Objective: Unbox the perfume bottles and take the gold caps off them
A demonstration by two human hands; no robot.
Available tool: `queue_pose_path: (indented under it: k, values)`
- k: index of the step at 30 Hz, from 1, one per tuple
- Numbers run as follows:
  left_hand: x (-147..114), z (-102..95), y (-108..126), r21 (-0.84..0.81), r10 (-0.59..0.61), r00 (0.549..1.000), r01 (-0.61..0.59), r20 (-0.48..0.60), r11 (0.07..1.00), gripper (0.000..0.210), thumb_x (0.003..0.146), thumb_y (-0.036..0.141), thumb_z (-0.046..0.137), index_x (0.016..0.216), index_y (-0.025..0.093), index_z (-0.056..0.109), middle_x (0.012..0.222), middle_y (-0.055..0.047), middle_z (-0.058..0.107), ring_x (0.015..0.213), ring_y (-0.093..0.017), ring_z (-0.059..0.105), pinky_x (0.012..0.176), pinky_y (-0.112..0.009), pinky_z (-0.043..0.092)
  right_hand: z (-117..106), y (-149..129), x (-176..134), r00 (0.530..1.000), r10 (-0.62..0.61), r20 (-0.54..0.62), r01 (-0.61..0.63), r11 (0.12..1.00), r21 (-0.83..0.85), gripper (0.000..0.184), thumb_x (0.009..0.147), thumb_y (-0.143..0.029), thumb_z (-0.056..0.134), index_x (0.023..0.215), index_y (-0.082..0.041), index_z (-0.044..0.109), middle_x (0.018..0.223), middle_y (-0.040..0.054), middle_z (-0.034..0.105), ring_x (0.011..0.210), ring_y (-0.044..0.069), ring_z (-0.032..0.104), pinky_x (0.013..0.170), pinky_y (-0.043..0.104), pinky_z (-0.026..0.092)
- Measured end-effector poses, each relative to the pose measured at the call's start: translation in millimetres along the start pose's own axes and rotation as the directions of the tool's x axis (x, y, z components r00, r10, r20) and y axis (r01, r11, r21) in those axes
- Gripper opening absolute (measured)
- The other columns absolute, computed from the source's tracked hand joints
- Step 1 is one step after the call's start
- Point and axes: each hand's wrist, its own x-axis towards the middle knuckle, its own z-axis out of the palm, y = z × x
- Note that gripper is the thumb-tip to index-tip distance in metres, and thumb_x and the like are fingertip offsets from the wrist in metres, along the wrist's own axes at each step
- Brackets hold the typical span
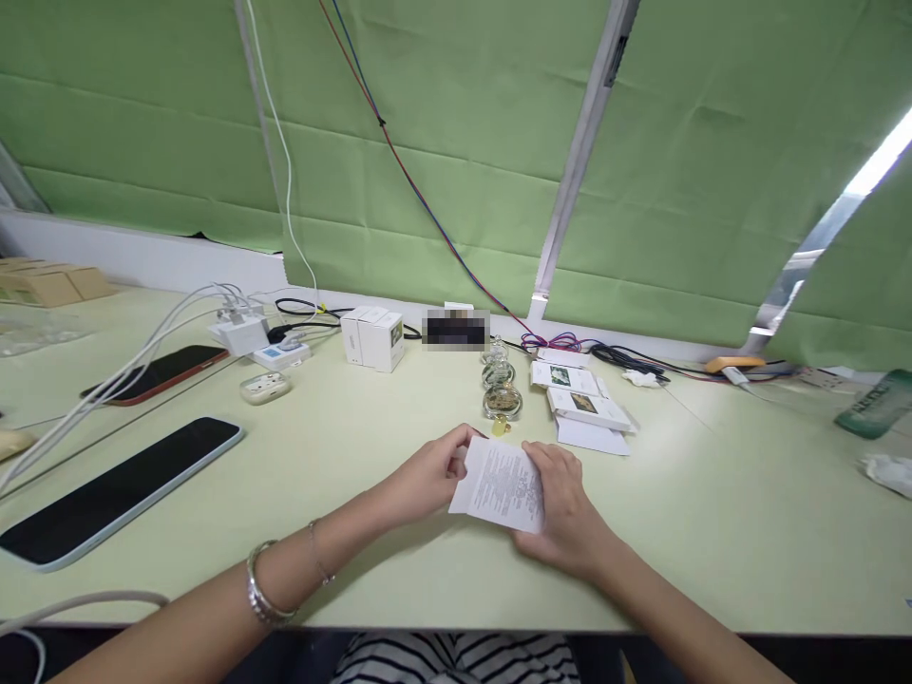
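A small white printed card (504,483), covered in fine text, is held tilted above the table between both hands. It looks like a flattened carton, though I cannot tell for sure. The fingers of my left hand (431,475) curl at its left edge, partly hidden behind it. My right hand (566,508) grips the right edge, thumb underneath and fingers along the top. Just beyond the card stands a round glass bottle (503,401), with more round bottles (497,372) lined up behind it. A small yellow piece (500,426) sits in front of them.
Flattened white picture cartons (590,408) lie right of the bottles. A white box (372,339) stands back left. Phones (128,484), an earbud case (265,388) and a charger with white cables (242,332) occupy the left. A green can (875,404) lies far right.
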Motion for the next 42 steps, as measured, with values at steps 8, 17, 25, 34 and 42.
queue_pose_path:
  k: [8,17,25,34,42]
  values:
    - [-3.1,-12.7,-12.5,0.35,-0.065,0.997,0.072,-0.033,0.934,0.024,0.066,0.02,0.052,0.086,0.02,0.039,0.08,0.001,0.057,0.063,-0.012,0.048,0.055,-0.022,0.035,-25.2,8.0,4.4,0.93,0.102,0.353,-0.139,0.987,0.08,0.073,0.059,-0.034,0.061,0.123,-0.013,0.035,0.115,0.0138,0.045,0.109,0.029,0.037,0.093,0.046,0.031]
    - [-25.9,-64.7,-25.9,0.537,-0.174,0.953,0.284,-0.247,0.795,0.015,0.073,0.025,0.045,0.087,0.021,0.049,0.075,0.0,0.059,0.068,-0.016,0.054,0.06,-0.023,0.036,-72.3,55.7,-44.1,0.807,0.325,0.493,-0.407,0.911,0.067,0.067,0.062,-0.032,0.061,0.124,-0.02,0.036,0.116,0.0109,0.045,0.109,0.029,0.04,0.092,0.047,0.033]
    - [-22.4,-54.6,-24.7,0.535,-0.103,0.989,0.142,-0.101,0.833,0.018,0.079,0.029,0.044,0.094,0.021,0.051,0.09,-0.002,0.061,0.081,-0.017,0.056,0.071,-0.026,0.04,-78.2,61.2,-43.9,0.815,0.367,0.449,-0.452,0.887,0.096,0.074,0.063,-0.037,0.062,0.128,-0.019,0.034,0.126,0.0123,0.041,0.118,0.03,0.035,0.099,0.048,0.028]
    - [-9.1,-1.1,34.2,0.324,0.079,0.987,-0.029,-0.143,0.946,0.043,0.077,0.042,0.054,0.115,0.024,0.045,0.124,-0.007,0.049,0.112,-0.025,0.045,0.09,-0.037,0.039,-54.7,21.7,-12.1,0.852,0.491,0.184,-0.397,0.375,0.837,0.081,0.066,-0.069,0.048,0.13,-0.022,0.034,0.124,0.0114,0.051,0.107,0.03,0.052,0.084,0.043,0.045]
    - [24.0,49.9,39.8,-0.601,-0.113,0.993,0.114,0.04,0.791,0.056,0.069,0.045,0.065,0.112,0.014,0.047,0.11,-0.014,0.058,0.091,-0.021,0.058,0.072,-0.03,0.047,-21.9,-34.6,20.5,0.775,0.621,0.119,-0.104,-0.061,0.993,0.055,0.081,-0.056,0.04,0.125,-0.024,0.044,0.123,0.005,0.056,0.115,0.024,0.049,0.095,0.043,0.041]
